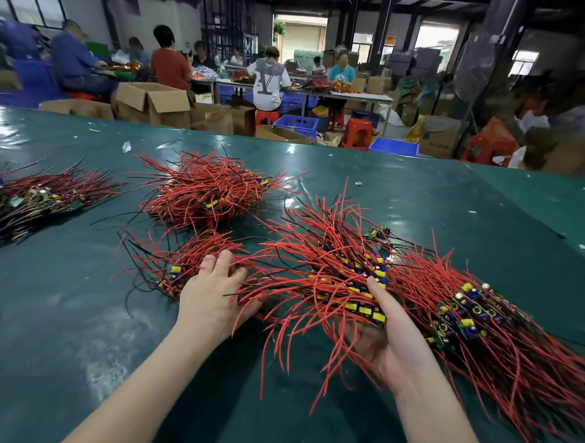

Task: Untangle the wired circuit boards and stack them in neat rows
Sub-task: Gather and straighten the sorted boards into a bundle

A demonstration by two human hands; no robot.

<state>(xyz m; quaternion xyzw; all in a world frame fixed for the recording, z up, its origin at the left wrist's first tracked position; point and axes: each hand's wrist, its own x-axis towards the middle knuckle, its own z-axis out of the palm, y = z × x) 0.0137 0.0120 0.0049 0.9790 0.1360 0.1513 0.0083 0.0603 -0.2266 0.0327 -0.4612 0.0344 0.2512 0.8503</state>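
Observation:
Small circuit boards with red and black wires lie in heaps on a dark green table (65, 313). My right hand (384, 340) lies palm up under a bunch of boards (348, 289) in the middle, thumb pressed on top of it. My left hand (215, 291) rests with spread fingers on the wires between that bunch and a small bundle (183, 260) to its left. A long row of boards (473, 317) stretches to the right. Another tangled heap (206, 188) sits further back.
A darker pile of boards (30, 199) lies at the left edge. Small scraps dot the table's far side. Beyond the table stand cardboard boxes (152, 103), blue crates (296, 123) and red stools (355, 132), and several people sit at other benches.

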